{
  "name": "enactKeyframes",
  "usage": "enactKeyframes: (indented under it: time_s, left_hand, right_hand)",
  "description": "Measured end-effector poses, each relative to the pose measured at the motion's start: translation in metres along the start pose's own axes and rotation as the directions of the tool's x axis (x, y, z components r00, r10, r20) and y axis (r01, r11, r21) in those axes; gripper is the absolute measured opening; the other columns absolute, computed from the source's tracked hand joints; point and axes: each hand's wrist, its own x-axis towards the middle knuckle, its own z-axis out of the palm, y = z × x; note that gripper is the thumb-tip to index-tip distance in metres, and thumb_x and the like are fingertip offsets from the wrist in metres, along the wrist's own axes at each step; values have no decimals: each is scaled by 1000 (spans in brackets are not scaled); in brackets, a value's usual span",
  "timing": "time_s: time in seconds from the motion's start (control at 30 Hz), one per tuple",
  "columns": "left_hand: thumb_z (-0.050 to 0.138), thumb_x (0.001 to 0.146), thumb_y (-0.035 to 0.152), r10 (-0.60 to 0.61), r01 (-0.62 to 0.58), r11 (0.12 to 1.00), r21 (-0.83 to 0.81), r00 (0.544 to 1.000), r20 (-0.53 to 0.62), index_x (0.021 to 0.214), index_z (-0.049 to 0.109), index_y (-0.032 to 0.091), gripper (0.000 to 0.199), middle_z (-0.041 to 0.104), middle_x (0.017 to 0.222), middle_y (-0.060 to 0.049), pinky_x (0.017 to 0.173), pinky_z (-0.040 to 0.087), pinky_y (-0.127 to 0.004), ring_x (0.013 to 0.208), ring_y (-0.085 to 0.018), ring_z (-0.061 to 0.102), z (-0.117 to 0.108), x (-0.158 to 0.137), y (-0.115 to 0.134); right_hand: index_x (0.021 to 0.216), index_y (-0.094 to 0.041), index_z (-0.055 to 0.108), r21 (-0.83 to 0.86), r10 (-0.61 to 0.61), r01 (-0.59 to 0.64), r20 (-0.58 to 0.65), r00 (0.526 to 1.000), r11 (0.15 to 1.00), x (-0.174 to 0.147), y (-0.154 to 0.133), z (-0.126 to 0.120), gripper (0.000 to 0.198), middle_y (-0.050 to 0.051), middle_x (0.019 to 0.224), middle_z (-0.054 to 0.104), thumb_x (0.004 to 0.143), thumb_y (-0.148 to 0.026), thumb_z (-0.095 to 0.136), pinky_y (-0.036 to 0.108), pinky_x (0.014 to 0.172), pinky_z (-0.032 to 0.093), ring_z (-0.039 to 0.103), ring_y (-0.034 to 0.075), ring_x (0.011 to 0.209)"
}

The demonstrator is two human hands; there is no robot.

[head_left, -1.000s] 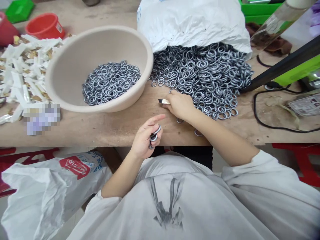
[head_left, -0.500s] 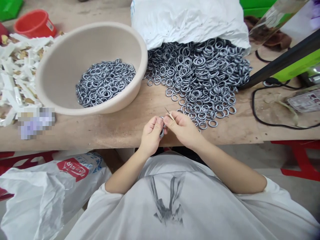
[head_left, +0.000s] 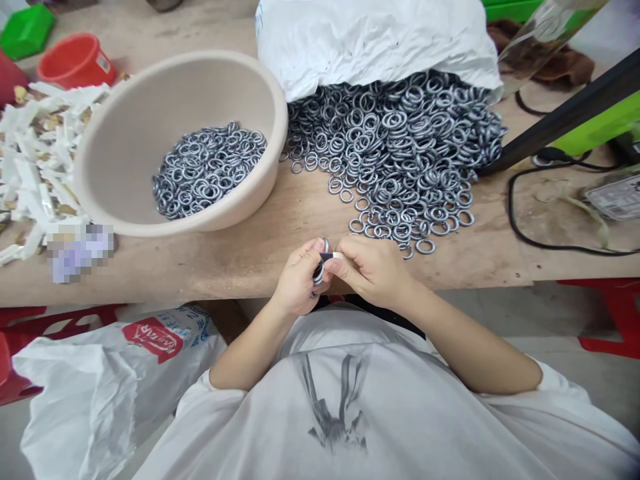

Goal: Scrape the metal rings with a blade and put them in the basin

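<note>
My left hand [head_left: 297,281] is closed around a few grey metal-coloured rings [head_left: 319,275], just over the table's front edge. Pinched in my right hand [head_left: 377,268] is a small knife [head_left: 327,257] with a dark flat blade and a pale handle. Its blade lies against or right beside the held rings; the exact contact is hidden by my fingers. Beyond my hands a big heap of the same rings [head_left: 405,160] spills out of a white sack [head_left: 380,43]. More rings [head_left: 210,170] lie inside a beige basin [head_left: 117,133] to the left.
White strips and brown scraps [head_left: 35,167] cover the table's left end, near a red tub [head_left: 75,61] and a green tray [head_left: 27,30]. A black cable [head_left: 520,233] and a dark slanted bar [head_left: 565,110] are at the right. Below the table sits a printed sack [head_left: 115,373].
The knife has turned from pointing up and away to lying sideways at the rings in my left hand. My right hand has moved slightly right and down. The camera view has shifted a little.
</note>
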Motion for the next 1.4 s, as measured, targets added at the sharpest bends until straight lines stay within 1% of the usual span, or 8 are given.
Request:
enactKeyframes:
  time_s: [0.2, 0.57, 0.67, 0.77, 0.87, 1.0, 1.2, 1.4]
  left_hand:
    - [73, 80, 57, -37, 32, 999, 34, 987, 157, 65, 49, 17, 50, 43, 45, 5, 34, 20, -14, 35, -2, 23, -5, -13, 2]
    - [77, 78, 37, 65, -65, 998, -18, 997, -39, 91, 65, 16, 28, 53, 55, 5, 35, 20, -13, 36, -2, 32, -23, -14, 12]
    - [76, 78, 46, 50, -52, 998, -44, 997, -62, 77, 57, 16, 35, 54, 58, 4, 35, 21, -14, 36, -2, 35, -26, -12, 13]
    - [75, 78, 52, 70, -72, 997, -28, 995, -74, 72, 49, 17, 44, 56, 61, 4, 35, 19, -15, 36, -1, 35, -25, -7, 11]
    - [76, 79, 53, 149, -143, 987, 80, 985, -84, 76, 52, 18, 42, 58, 62, 4, 36, 19, -15, 38, -1, 34, -19, -1, 2]
    - [75, 79, 57, 236, -221, 955, 199, 970, -57, 77, 61, 16, 43, 59, 66, 1, 41, 26, -16, 48, -4, 44, -8, 4, -11]
    - [70, 81, 53, 119, -110, 990, 91, 987, -106, 65, 50, 18, 44, 48, 52, 4, 36, 19, -18, 40, -5, 34, 6, 4, -16]
    - [69, 80, 56, 43, -39, 998, 43, 996, -80, 64, 47, 18, 47, 48, 49, 3, 33, 18, -17, 36, -4, 31, 10, 1, -13]
  right_hand:
    - [62, -22, 46, -48, 223, -223, -21, 975, 974, 30, 33, -8, 53, -1, 56, 45, 100, -58, 38, 30, 58, 24, 42, 15, 55]
    - [106, -11, 71, -545, 193, -197, -64, 979, 815, 115, 65, -5, 27, 23, 110, 67, 94, -33, 61, 40, 71, 39, 64, 33, 89]
    - [92, -14, 69, -395, 156, -184, -103, 982, 900, 104, 59, -10, 24, 17, 101, 67, 94, -35, 59, 39, 72, 40, 62, 28, 84]
    - [81, -18, 66, 59, 186, -185, -22, 982, 981, 76, 44, -14, 33, 6, 79, 64, 93, -48, 59, 32, 64, 38, 54, 17, 68]
    - [82, -19, 62, 543, 237, -276, 142, 961, 793, 44, 22, -9, 45, -1, 67, 56, 89, -64, 58, 27, 49, 31, 41, 10, 52]
    - [75, -22, 52, 724, 282, -309, 164, 945, 616, 17, -1, 5, 52, -4, 61, 54, 83, -73, 60, 26, 48, 33, 42, 10, 49]
    - [76, -22, 54, 361, 229, -170, -129, 965, 917, 7, 2, 7, 48, 1, 68, 60, 88, -69, 58, 29, 61, 37, 54, 17, 66]
    - [67, -22, 45, 124, 133, -114, -159, 978, 986, 4, 13, -4, 56, -2, 61, 46, 92, -73, 46, 29, 57, 26, 40, 13, 57]
